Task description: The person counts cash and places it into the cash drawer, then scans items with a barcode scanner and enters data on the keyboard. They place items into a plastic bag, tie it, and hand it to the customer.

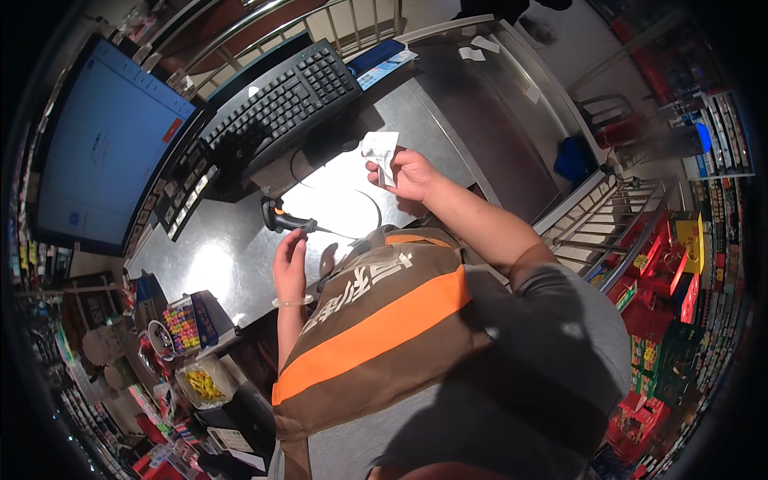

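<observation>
A crumpled white paper slip, like a receipt point(380, 147), is pinched in the fingers of my right hand point(413, 175) above the metal counter point(408, 114). The slip bears faint print. My left hand point(290, 264) holds nothing, its thumb apart from its fingers. Its fingertips are close to the handle end of a black handheld barcode scanner point(282, 217) with an orange trigger; I cannot tell whether they touch it. The scanner lies on the counter, and its cable point(380, 210) curves across a brightly lit patch.
Beyond my hands are a black keyboard point(288, 99) and a monitor point(111, 150). A dark phone-like object point(377, 55) lies beside the keyboard. A dark conveyor-like surface point(474, 120) is at right, with paper scraps point(472, 54) near its far end. Small boxed goods point(183, 324) stand at left.
</observation>
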### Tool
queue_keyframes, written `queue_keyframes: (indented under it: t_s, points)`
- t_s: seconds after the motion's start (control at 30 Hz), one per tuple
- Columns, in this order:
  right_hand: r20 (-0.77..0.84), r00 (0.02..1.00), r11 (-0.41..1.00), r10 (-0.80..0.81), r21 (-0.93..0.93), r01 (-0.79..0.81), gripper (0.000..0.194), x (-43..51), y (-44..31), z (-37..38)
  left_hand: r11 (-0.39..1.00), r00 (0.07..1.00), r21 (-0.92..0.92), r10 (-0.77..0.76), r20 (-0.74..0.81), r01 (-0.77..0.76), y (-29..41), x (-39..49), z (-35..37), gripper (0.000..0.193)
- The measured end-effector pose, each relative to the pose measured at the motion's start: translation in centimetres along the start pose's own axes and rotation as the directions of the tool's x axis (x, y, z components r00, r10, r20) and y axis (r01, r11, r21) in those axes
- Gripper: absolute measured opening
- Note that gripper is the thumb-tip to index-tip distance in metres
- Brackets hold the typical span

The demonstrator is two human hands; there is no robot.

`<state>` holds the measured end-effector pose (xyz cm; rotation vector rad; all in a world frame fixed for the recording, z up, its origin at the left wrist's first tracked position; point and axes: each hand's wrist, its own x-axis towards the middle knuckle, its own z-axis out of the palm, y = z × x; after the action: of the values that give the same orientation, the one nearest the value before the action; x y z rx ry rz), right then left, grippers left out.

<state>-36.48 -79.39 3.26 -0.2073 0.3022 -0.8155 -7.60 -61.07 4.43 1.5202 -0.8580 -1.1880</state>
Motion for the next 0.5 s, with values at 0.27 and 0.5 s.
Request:
queue_keyframes:
  t_s: [0.27,0.5]
  points:
    - [0.071,0.969,0.963,0.238,-0.144,-0.226,0.042,-3.1,0.2,5.9,0.964,0.972,-0.261,0.11,0.206,-0.054,9.4,1.5,12.1,0.043]
    - [-0.078,0.937,0.92,0.341,-0.179,-0.349,0.035,-4.7,-0.9,7.6,0.927,0.986,-0.345,0.107,-0.125,-0.145,9.5,0.9,15.1,0.013]
